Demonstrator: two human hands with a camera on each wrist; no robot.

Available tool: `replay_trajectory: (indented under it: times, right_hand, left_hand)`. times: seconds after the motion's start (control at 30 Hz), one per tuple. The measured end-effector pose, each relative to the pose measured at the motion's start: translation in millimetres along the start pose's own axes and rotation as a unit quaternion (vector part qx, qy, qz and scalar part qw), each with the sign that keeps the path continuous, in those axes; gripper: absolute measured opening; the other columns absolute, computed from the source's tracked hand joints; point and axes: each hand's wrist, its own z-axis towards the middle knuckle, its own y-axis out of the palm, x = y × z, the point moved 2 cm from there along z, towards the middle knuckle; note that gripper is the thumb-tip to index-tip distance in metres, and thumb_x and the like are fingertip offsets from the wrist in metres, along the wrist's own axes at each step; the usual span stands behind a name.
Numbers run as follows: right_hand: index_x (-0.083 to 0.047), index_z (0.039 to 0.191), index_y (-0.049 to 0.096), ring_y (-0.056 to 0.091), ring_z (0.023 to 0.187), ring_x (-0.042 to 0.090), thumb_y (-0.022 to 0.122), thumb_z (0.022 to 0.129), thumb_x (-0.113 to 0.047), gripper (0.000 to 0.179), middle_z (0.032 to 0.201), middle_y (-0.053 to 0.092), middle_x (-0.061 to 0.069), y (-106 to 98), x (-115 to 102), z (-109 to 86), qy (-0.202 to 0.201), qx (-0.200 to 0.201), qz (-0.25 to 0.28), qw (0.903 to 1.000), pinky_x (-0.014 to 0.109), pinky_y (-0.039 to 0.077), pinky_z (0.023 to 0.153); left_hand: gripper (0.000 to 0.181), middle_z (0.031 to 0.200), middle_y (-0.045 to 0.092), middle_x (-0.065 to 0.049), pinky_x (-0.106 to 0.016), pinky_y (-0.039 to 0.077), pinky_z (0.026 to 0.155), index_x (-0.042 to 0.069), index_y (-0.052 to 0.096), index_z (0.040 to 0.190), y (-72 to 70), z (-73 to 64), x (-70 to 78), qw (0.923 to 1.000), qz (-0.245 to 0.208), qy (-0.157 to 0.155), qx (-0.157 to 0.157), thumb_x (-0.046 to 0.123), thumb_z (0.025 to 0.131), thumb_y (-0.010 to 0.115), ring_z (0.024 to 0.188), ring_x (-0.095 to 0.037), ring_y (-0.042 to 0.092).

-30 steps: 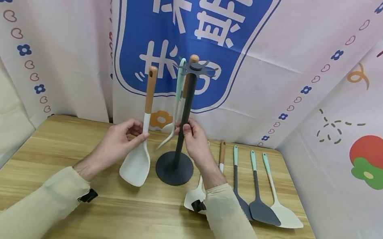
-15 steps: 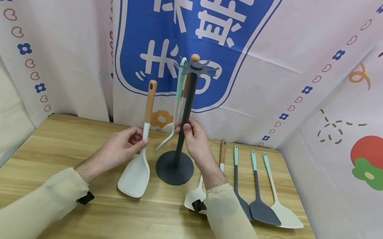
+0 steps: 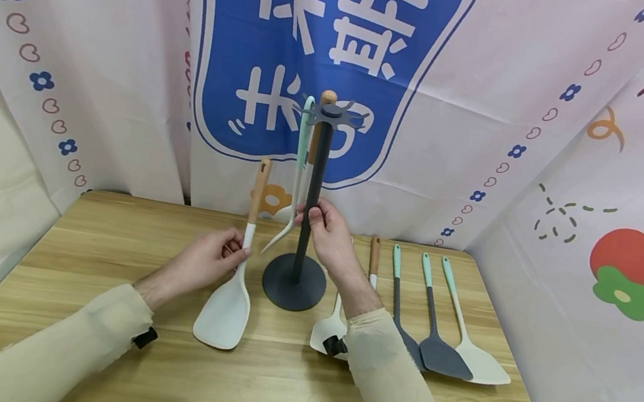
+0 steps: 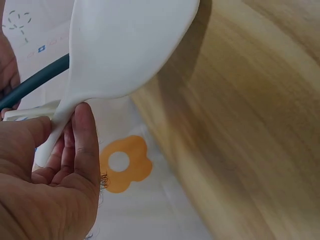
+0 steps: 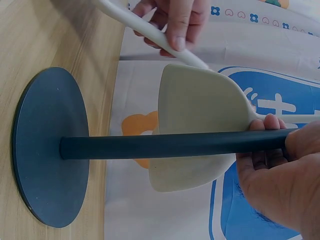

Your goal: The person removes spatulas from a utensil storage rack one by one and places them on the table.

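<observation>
My left hand (image 3: 203, 261) pinches the white neck of a spatula (image 3: 224, 312) with a wooden-topped handle. It stands upright left of the stand, handle up and tilted slightly right, with its blade low over the table. In the left wrist view, thumb and fingers close on the neck just behind the blade (image 4: 127, 45). My right hand (image 3: 333, 244) grips the pole of a dark utensil stand (image 3: 319, 159) with a round base and a hooked top. From the hooks hang a mint-handled spatula (image 3: 305, 133) and, partly hidden behind the pole, a wooden-handled utensil (image 3: 328, 97).
On the wooden table (image 3: 266, 378), right of the stand, lie several spatulas: a cream one (image 3: 481, 364), a dark grey one (image 3: 442, 357), another dark one, and white ones partly covered by my right forearm. A printed cloth (image 3: 472, 57) hangs close behind the table.
My left hand has lowered the spatula, bringing it toward me, and its handle now leans further right and has dropped well below the hooks. My right hand stays on the pole.
</observation>
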Motion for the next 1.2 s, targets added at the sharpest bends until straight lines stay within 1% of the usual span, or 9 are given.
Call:
replay_trajectory:
  times: [0.2, 0.37, 0.5, 0.67, 0.83, 0.97, 1.2]
  right_hand:
    - [-0.001, 0.136, 0.073, 0.075, 0.136, 0.039, 0.049, 0.125, -0.021, 0.032, 0.120, 0.082, 0.025, 0, 1, 0.4, -0.001, 0.001, -0.001, 1.0000, 0.059, 0.053, 0.131]
    - [-0.001, 0.135, 0.072, 0.074, 0.137, 0.039, 0.049, 0.125, -0.022, 0.033, 0.118, 0.081, 0.025, 0, 2, 1.1, -0.002, 0.000, -0.003, 1.0000, 0.059, 0.052, 0.132]
    - [-0.001, 0.135, 0.072, 0.074, 0.136, 0.039, 0.050, 0.125, -0.022, 0.033, 0.118, 0.081, 0.024, 0, 3, 1.4, -0.005, 0.000, -0.005, 1.0000, 0.059, 0.052, 0.132]
    - [-0.001, 0.135, 0.073, 0.074, 0.135, 0.039, 0.050, 0.125, -0.022, 0.032, 0.119, 0.081, 0.025, -1, 3, 1.4, -0.006, 0.000, -0.005, 1.0000, 0.058, 0.052, 0.131]
    - [-0.002, 0.135, 0.073, 0.074, 0.136, 0.039, 0.050, 0.125, -0.022, 0.033, 0.121, 0.082, 0.026, -1, 3, 0.8, -0.005, -0.002, -0.003, 1.0000, 0.059, 0.052, 0.132]
    - [-0.001, 0.135, 0.073, 0.074, 0.136, 0.040, 0.050, 0.125, -0.022, 0.033, 0.120, 0.082, 0.027, -1, 3, 1.0, -0.008, -0.005, -0.001, 1.0000, 0.059, 0.051, 0.133]
    - [-0.002, 0.135, 0.073, 0.074, 0.137, 0.040, 0.050, 0.125, -0.023, 0.033, 0.119, 0.082, 0.025, -1, 3, 1.5, -0.007, -0.005, -0.004, 1.0000, 0.059, 0.051, 0.133]
  left_hand:
    - [0.018, 0.106, 0.080, -0.014, -0.024, 0.066, 0.068, 0.001, 0.073, 0.122, 5.9, 0.1, -6.0, 0.9995, -0.008, -0.017, -0.025, 0.018, 0.119, 0.069, 0.083, -0.018, 0.076]
    - [0.017, 0.103, 0.078, -0.013, -0.031, 0.068, 0.068, 0.001, 0.073, 0.121, 10.8, 0.4, -11.8, 0.9983, -0.017, -0.035, -0.044, 0.017, 0.119, 0.069, 0.080, -0.018, 0.076]
    - [0.016, 0.100, 0.077, -0.012, -0.032, 0.069, 0.067, 0.001, 0.072, 0.119, 13.8, 0.0, -14.8, 0.9970, -0.024, -0.046, -0.057, 0.017, 0.119, 0.069, 0.078, -0.018, 0.076]
    - [0.016, 0.098, 0.078, -0.013, -0.031, 0.069, 0.067, 0.000, 0.071, 0.119, 16.7, -1.0, -15.0, 0.9961, -0.019, -0.055, -0.066, 0.015, 0.118, 0.070, 0.076, -0.017, 0.076]
    - [0.015, 0.095, 0.081, -0.012, -0.031, 0.069, 0.066, -0.001, 0.073, 0.116, 17.6, -0.1, -16.9, 0.9954, -0.008, -0.060, -0.074, 0.015, 0.116, 0.073, 0.075, -0.015, 0.077]
    - [0.016, 0.092, 0.083, -0.010, -0.030, 0.070, 0.067, 0.000, 0.075, 0.115, 19.1, 1.4, -20.0, 0.9938, -0.006, -0.074, -0.083, 0.016, 0.115, 0.074, 0.074, -0.013, 0.077]
    - [0.020, 0.092, 0.082, -0.010, -0.028, 0.069, 0.066, -0.001, 0.076, 0.113, 19.7, 3.9, -23.1, 0.9921, 0.004, -0.086, -0.091, 0.019, 0.116, 0.074, 0.074, -0.012, 0.078]
